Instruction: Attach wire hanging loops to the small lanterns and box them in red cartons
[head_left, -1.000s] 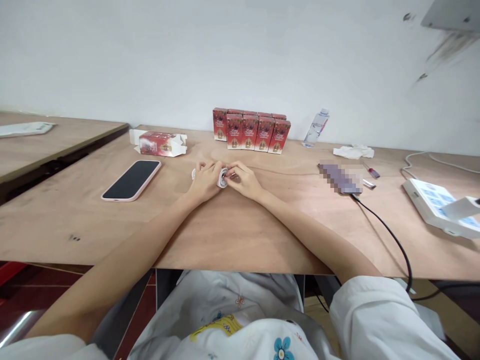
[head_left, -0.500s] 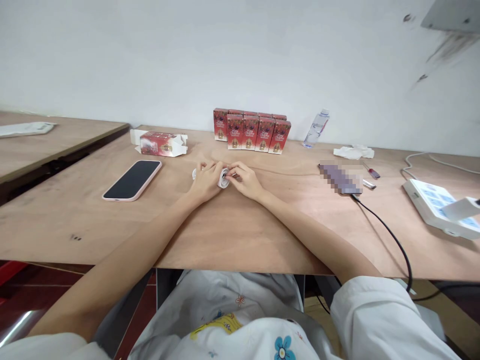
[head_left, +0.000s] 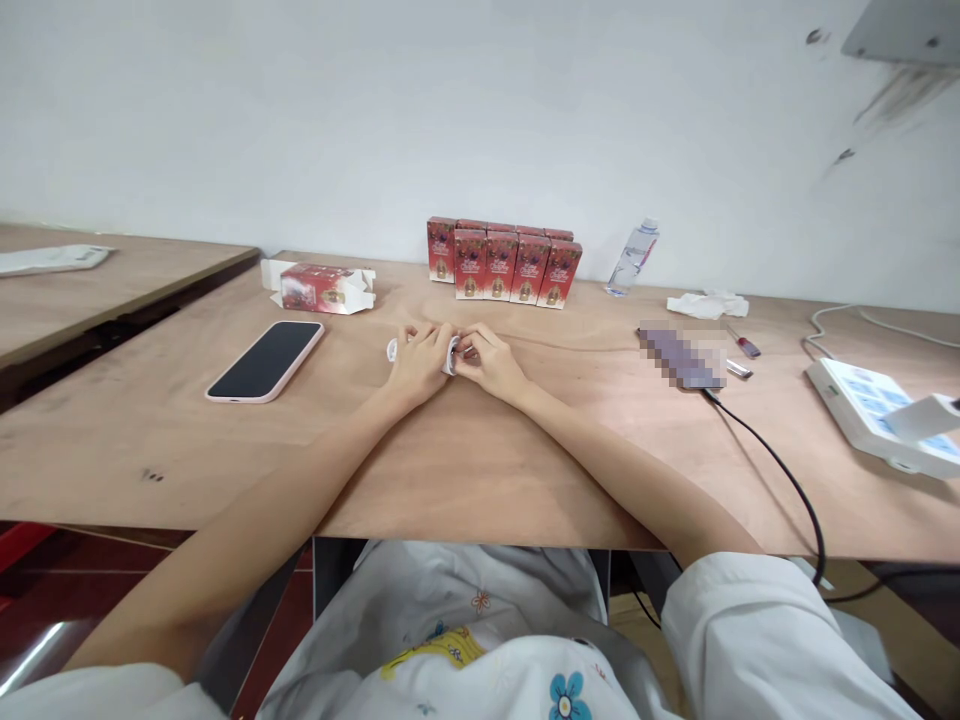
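Note:
My left hand (head_left: pixel 424 362) is wrapped over a small white cylindrical object (head_left: pixel 450 356) lying on its side, and most of it is hidden under the palm. One pale end of it shows left of the fingers, the other faces my right hand. With fingertips pinched together, my right hand (head_left: pixel 489 362) presses at the round, hollow-looking end. Whatever those fingertips hold, if anything, is too small to make out. Behind the hands several red printed boxes (head_left: pixel 499 266) stand upright in rows. An opened red box (head_left: pixel 319 288) with white flaps lies to the left.
Left on the wooden table (head_left: pixel 465 470) lies a pink-edged phone (head_left: pixel 266 362). To the right are a clear bottle (head_left: pixel 634 258), a crumpled tissue (head_left: pixel 709 303), a blurred-out phone (head_left: pixel 679 360) with a black cable (head_left: pixel 784 470), and a white power strip (head_left: pixel 862 400).
My left hand has shifted slightly right, turning the white object so its hollow end faces more toward my right hand. The right fingertips remain at that end.

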